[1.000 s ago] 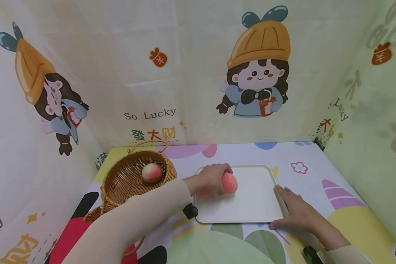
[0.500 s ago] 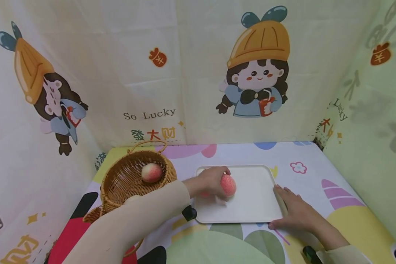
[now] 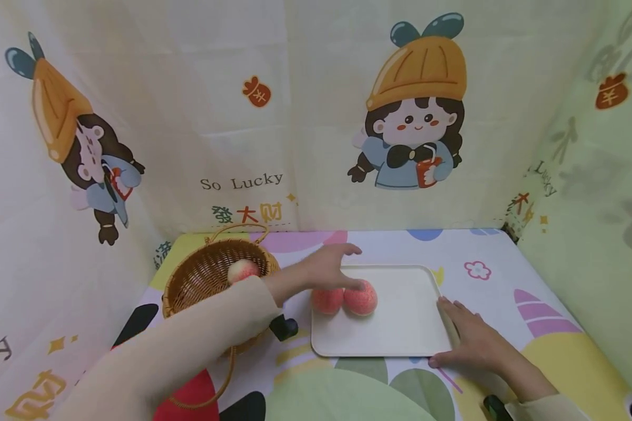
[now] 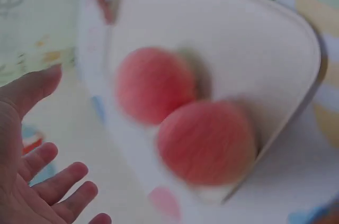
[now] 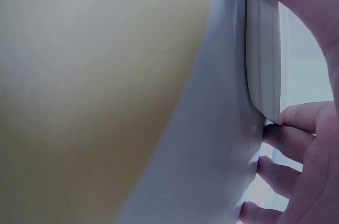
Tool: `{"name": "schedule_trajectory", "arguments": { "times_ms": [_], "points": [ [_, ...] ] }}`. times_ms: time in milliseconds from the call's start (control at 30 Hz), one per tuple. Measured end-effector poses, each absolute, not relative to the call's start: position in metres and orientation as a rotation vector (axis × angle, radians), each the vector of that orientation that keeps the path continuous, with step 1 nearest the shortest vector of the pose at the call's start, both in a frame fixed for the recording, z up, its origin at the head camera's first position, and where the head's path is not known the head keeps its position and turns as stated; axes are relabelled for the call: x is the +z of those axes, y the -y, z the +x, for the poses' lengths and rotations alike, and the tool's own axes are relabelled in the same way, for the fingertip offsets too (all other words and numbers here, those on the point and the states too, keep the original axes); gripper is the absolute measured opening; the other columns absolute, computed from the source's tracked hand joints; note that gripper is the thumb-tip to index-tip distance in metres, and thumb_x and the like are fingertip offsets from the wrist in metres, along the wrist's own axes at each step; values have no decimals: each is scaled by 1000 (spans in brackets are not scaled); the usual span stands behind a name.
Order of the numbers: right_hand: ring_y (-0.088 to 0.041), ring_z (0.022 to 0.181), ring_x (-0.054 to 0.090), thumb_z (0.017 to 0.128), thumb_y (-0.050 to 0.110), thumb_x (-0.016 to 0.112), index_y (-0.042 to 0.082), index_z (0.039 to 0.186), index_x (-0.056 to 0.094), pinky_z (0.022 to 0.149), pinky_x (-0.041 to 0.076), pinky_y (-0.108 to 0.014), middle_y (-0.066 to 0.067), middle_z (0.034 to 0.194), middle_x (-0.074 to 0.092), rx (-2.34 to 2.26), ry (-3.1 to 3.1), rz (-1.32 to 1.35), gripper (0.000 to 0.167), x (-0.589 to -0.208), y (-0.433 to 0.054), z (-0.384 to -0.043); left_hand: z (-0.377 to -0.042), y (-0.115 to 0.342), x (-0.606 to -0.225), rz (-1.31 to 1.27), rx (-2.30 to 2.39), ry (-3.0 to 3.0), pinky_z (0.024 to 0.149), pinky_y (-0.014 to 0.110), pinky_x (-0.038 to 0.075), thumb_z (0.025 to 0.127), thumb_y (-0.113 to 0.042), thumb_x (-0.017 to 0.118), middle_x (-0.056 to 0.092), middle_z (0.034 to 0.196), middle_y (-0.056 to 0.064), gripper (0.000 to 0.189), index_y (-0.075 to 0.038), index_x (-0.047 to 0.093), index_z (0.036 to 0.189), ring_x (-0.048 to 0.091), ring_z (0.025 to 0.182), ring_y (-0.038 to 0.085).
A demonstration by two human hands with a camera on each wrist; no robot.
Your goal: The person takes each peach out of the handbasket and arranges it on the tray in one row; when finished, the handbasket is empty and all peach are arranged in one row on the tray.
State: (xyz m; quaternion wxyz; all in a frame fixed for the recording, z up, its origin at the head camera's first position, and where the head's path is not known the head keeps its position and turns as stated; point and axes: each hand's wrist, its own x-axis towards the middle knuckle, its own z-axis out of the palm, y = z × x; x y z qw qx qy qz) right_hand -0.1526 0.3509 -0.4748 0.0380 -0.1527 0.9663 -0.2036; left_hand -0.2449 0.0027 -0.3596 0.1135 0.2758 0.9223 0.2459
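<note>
Spreading wide and released, the fingers of the left hand [image 3: 326, 266] are seen apart from the peach [image 3: 361, 301] that was gripped by them half a second ago. That peach is now left on the white tray [image 3: 405, 327], just below the left thumb in the head view, and beside it, touching or nearly so, a second peach [image 3: 327, 301] is shown under the palm's heel; it was mostly covered by the hand before. By the right hand [image 3: 476, 339] the same place is kept at the tray's right edge, with its relaxed fingers and thumb laid along the rim. To the left of the left fingers, beyond the wrist, a third peach [image 3: 242, 270] is held in the wicker basket [image 3: 189, 286]; its lower part is now hidden by the cream sleeve [image 3: 205, 327], and the pale round thing glimpsed earlier at the basket's near side is covered too. In the left wrist view both tray peaches are blurred, and the hand is cut off at the frame's left edge. In the right wrist view the thumb's tip is cropped, and how firmly the rim is pressed cannot be told.
</note>
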Motion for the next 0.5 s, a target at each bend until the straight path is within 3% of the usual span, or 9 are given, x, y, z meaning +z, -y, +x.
{"name": "schedule_trajectory", "arguments": {
  "times_ms": [233,367,500],
  "points": [
    [-55,139,30,58,72,85,-6,150,38,104,24,-75,-28,153,39,-618,-2968,-475,129,-477,-351,-153,-249,87,-302,597,896,-2836,105,53,41,92,-35,73,58,138,10,57,-13,53,141,51,130,30],
    [-55,139,29,58,71,85,-6,150,37,104,23,-75,-28,153,38,-620,-2967,-474,129,-478,-351,-153,-248,133,-300,513,968,-2892,93,45,49,92,-22,71,67,112,10,37,-4,61,122,62,108,28],
    [-55,139,30,58,71,85,-6,150,38,104,23,-75,-28,153,39,-618,-2968,-470,129,-477,-351,-153,-244,165,-308,449,856,-2896,79,39,51,90,-15,70,66,95,9,28,1,64,112,62,89,23]
  ]
}}
